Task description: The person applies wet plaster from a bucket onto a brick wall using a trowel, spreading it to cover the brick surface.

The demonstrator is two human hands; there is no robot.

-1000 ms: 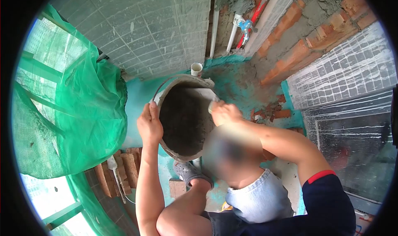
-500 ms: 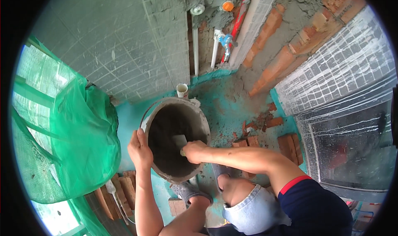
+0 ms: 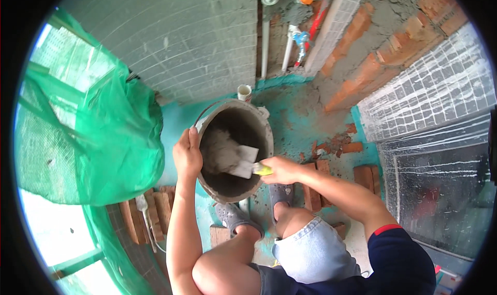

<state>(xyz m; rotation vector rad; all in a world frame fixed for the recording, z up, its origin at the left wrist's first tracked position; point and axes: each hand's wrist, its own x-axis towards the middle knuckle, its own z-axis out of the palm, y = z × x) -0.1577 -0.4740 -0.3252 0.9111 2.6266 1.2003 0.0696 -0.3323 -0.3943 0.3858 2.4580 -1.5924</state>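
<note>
A round, mortar-crusted bucket (image 3: 266, 134) stands in front of me, its mouth tilted toward me. My left hand (image 3: 187, 154) is closed on its left rim, beside the thin wire handle (image 3: 204, 112). Grey mortar (image 3: 220, 151) lies inside, heaped toward the left. My right hand (image 3: 279, 169) grips a trowel (image 3: 247, 161) by its yellow-green handle. The trowel's flat, pale metal blade is over the bucket's mouth, beside the heap. The fingertips on the far side of the rim are partly hidden.
A white pipe stub (image 3: 244, 92) rises just behind the bucket. Loose bricks (image 3: 312, 190) and brick rubble (image 3: 339, 142) lie at right; more bricks (image 3: 135, 220) and a brush-like tool (image 3: 143, 208) sit at left. Green netting (image 3: 124, 139) hangs at left. A blue tap (image 3: 300, 38) is on the wall.
The trowel has come up from deep in the bucket, and its blade now shows broadly. The mortar heap is more visible. My view has shifted, with the bucket higher and further right.
</note>
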